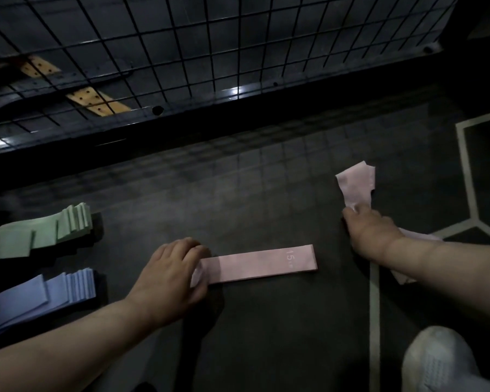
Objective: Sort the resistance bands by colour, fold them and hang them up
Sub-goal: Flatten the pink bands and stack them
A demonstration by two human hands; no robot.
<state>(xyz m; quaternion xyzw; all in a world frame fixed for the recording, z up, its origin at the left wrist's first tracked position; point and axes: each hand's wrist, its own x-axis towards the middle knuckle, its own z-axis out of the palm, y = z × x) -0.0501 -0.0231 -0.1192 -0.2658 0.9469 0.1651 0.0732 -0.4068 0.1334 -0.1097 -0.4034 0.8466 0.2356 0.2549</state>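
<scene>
A pink resistance band (262,263) marked "15" lies flat on the dark floor in the middle. My left hand (173,275) holds its left end, fingers curled over it. My right hand (371,233) grips a bunch of pink bands (357,185) whose ends stick up past my fingers; more pink band shows under my right wrist. A stack of green bands (40,234) lies fanned out at the left, and a stack of blue bands (46,292) lies just below it.
A black wire grid rack (210,52) stands along the far side, with tan perforated strips (96,101) behind it at the left. White floor lines (375,306) run at the right. My white shoe (441,363) is at the bottom right.
</scene>
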